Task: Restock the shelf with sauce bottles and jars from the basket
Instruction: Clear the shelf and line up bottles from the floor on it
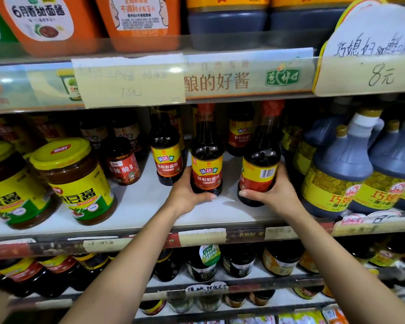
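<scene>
Gripping the base of the label-forward bottle (206, 164), the left hand (187, 195) has its thumb laid across the front. The right hand (275, 191) curls round the barcode bottle (258, 170) (its label is turned sideways). Both dark sauce bottles are upright and apart from each other, near the middle of the front edge of the white shelf (138, 202). Whether their bases rest on it I cannot tell. A third matching bottle (166, 157) stands just to the left. Yellow-lidded jars (73, 181) crowd the shelf's left end, big jugs (337, 169) its right.
</scene>
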`<state>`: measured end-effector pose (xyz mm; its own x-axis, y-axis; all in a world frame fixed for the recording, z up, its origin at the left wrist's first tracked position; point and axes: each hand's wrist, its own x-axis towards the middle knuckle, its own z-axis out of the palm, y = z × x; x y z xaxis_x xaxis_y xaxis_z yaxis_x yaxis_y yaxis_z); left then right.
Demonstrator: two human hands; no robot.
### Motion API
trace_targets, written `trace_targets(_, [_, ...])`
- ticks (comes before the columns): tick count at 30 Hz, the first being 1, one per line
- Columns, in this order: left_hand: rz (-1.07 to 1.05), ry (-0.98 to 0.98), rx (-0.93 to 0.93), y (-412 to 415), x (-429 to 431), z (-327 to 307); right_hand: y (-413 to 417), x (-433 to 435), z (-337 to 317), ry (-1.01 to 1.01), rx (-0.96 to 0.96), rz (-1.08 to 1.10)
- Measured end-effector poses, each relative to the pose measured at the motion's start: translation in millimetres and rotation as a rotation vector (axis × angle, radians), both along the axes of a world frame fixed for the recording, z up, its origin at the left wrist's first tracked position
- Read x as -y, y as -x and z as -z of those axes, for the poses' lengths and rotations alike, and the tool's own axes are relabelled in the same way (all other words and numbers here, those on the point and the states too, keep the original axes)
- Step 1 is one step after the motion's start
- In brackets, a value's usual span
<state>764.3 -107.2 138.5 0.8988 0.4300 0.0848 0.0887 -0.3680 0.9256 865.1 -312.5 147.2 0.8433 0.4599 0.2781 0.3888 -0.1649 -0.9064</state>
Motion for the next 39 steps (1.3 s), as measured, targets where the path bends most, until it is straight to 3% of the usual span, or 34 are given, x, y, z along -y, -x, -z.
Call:
trace_targets(6, [0.002, -0.013, 0.002, -1.4, -2.2, 4.5, -4.1, 3.0, -2.6, 0.055, 0.034, 0.030])
trace_targets(19, [0.009, 0.003, 0.014, -2.8, -4.7, 7.2, -24.4, 20.8, -6.8, 0.020, -0.196, -0.304])
trace_targets(29, [0.018, -0.006, 0.019, -2.7, -5.0, 8.9, 3.7, -6.1, -0.2, 0.064, 0.062, 0.203])
trace_targets(39, [0.011, -0.017, 0.009, -1.3, -3.0, 6.4, -11.8, 3.0, -5.1, 0.037, -0.076, -0.090])
